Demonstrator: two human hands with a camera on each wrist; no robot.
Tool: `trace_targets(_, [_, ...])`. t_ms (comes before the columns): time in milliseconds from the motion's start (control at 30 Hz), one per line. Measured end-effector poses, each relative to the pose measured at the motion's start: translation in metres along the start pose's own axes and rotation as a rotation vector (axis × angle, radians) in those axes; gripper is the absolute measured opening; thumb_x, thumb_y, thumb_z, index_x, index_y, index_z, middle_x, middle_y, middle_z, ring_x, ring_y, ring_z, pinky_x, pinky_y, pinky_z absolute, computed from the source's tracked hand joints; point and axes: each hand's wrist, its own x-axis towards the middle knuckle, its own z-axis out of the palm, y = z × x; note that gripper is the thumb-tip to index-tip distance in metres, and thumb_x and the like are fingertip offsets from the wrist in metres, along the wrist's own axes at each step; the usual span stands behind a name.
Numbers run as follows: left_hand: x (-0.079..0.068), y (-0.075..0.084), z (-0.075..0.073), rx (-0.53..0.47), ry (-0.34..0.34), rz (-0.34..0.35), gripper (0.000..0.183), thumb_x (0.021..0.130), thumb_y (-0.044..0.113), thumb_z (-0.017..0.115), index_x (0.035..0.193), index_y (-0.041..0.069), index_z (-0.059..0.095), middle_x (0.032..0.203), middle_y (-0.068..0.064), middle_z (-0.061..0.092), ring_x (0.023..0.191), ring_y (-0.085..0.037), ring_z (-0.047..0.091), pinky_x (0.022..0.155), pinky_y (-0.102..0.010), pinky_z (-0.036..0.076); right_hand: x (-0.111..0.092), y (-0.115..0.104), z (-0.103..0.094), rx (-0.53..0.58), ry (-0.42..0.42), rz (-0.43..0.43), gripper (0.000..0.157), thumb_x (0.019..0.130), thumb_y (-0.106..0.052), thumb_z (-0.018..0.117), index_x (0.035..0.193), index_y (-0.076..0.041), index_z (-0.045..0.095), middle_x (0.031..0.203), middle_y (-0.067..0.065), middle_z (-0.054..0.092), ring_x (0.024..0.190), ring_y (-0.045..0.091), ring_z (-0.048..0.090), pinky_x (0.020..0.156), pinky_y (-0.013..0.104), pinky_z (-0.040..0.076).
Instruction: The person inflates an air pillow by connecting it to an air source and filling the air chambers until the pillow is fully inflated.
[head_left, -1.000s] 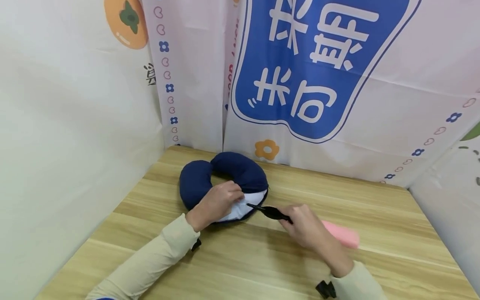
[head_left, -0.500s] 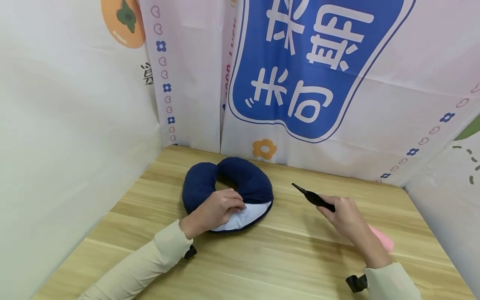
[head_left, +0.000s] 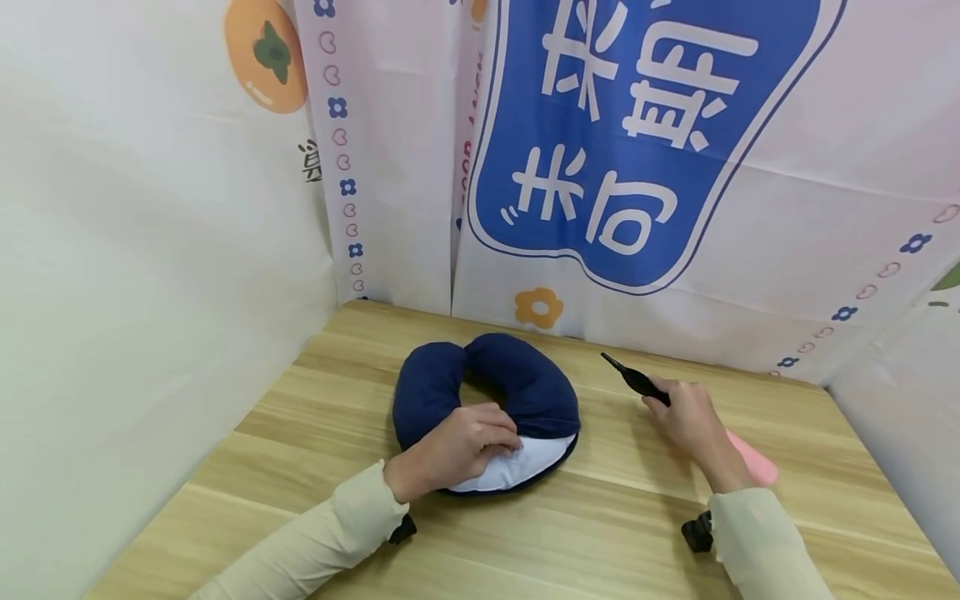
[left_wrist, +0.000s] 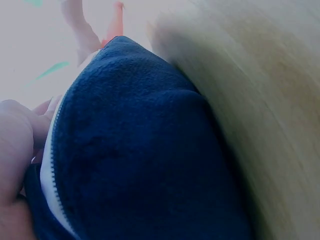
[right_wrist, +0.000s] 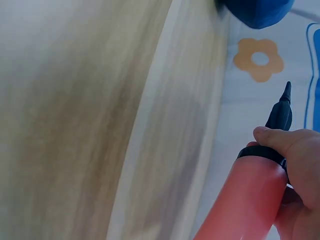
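A navy U-shaped neck pillow (head_left: 536, 387) lies on the wooden table, its zipper (left_wrist: 55, 150) undone along the near curve. White inner material (head_left: 536, 458) shows through that opening. My left hand (head_left: 461, 442) pinches the white material at the opening; the fingertips are partly hidden. To the right of the pillow, my right hand (head_left: 690, 417) grips a hand air pump (right_wrist: 245, 195) near its black end. The pump has a pink barrel and a tapered black nozzle (right_wrist: 285, 97), which points away from me and stands apart from the pillow.
The wooden table (head_left: 600, 533) meets a white wall (head_left: 165, 208) on the left and a printed curtain (head_left: 390, 167) at the back. Black wrist-camera mounts (head_left: 699, 533) sit at both sleeves.
The pump nozzle has moved from the pillow's white material off to the right, in my right hand. The pillow and my left hand have shifted slightly right and nearer.
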Motion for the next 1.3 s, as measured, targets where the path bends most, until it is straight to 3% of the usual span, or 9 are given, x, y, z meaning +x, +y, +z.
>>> trace_targets(333, [0.0, 0.001, 0.0, -0.014, -0.012, -0.037, 0.013, 0.088, -0.003, 0.081, 0.094, 0.009, 0.082, 0.097, 0.0, 0.076, 0.091, -0.011, 0.07, 0.086, -0.015, 0.057, 0.01, 0.01, 0.014, -0.069, -0.089, 0.001, 0.031, 0.095, -0.005, 0.076, 0.124, 0.007, 0.073, 0.114, 0.033, 0.074, 0.103, 0.05, 0.073, 0.09, 0.064, 0.058])
trace_targets(800, [0.001, 0.002, -0.001, -0.041, -0.048, -0.1, 0.014, 0.089, -0.002, 0.081, 0.095, 0.011, 0.082, 0.098, 0.001, 0.077, 0.093, -0.01, 0.07, 0.087, -0.015, 0.057, 0.011, 0.01, 0.024, -0.121, -0.139, -0.014, 0.045, 0.091, -0.012, 0.082, 0.128, 0.009, 0.068, 0.109, 0.027, 0.077, 0.103, 0.046, 0.074, 0.09, 0.059, 0.06])
trace_targets(1033, [0.001, 0.001, -0.002, -0.066, -0.072, -0.127, 0.014, 0.089, -0.001, 0.081, 0.096, 0.011, 0.082, 0.099, 0.002, 0.077, 0.094, -0.009, 0.07, 0.087, -0.015, 0.057, 0.013, -0.007, 0.002, -0.12, -0.174, -0.002, 0.056, 0.092, -0.022, 0.083, 0.135, 0.008, 0.065, 0.13, 0.031, 0.069, 0.113, 0.049, 0.071, 0.098, 0.062, 0.056])
trace_targets(1300, [0.004, 0.001, -0.003, -0.088, -0.099, -0.159, 0.012, 0.09, 0.001, 0.081, 0.097, 0.011, 0.082, 0.1, 0.001, 0.077, 0.095, -0.009, 0.071, 0.087, -0.015, 0.057, 0.011, -0.044, -0.033, -0.095, -0.152, -0.036, 0.048, 0.096, -0.023, 0.079, 0.133, 0.005, 0.068, 0.127, 0.028, 0.072, 0.118, 0.049, 0.069, 0.099, 0.062, 0.056])
